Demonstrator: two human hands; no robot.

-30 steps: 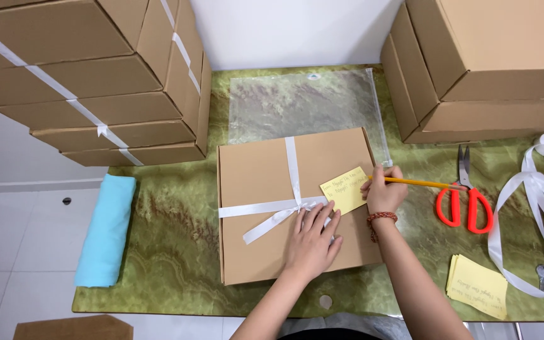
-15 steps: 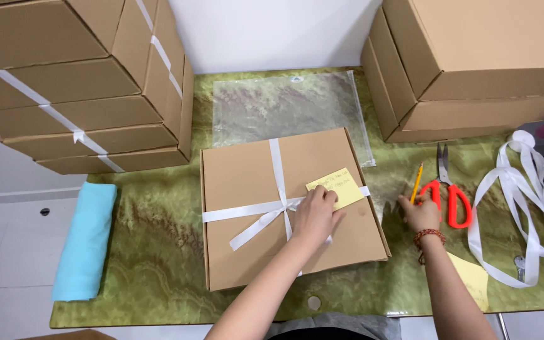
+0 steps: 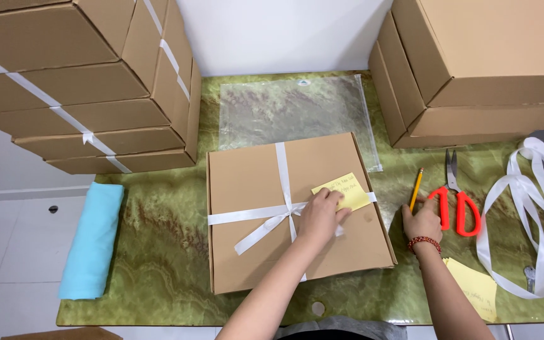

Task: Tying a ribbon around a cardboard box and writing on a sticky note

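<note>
Ribboned flat brown cardboard box [image 3: 266, 189]: our left hand [image 3: 320, 217] flat, pressing yellow paper sticky note [image 3: 342, 190]; right hand [image 3: 422, 221] released beside yellow pencil [image 3: 416, 189].

A flat, square brown cardboard box [image 3: 297, 214] lies closed in the centre of the frame, turned slightly clockwise. A white ribbon [image 3: 283, 182] crosses it lengthwise and sideways, tied in a loose bow near the middle, its tails trailing toward the lower left. A yellow sticky note [image 3: 347, 190] with handwriting sits on the lid's upper right part, tilted. To the right of the box, a yellow pencil [image 3: 416, 189] lies on the counter, pointing toward the top of the frame.
</note>
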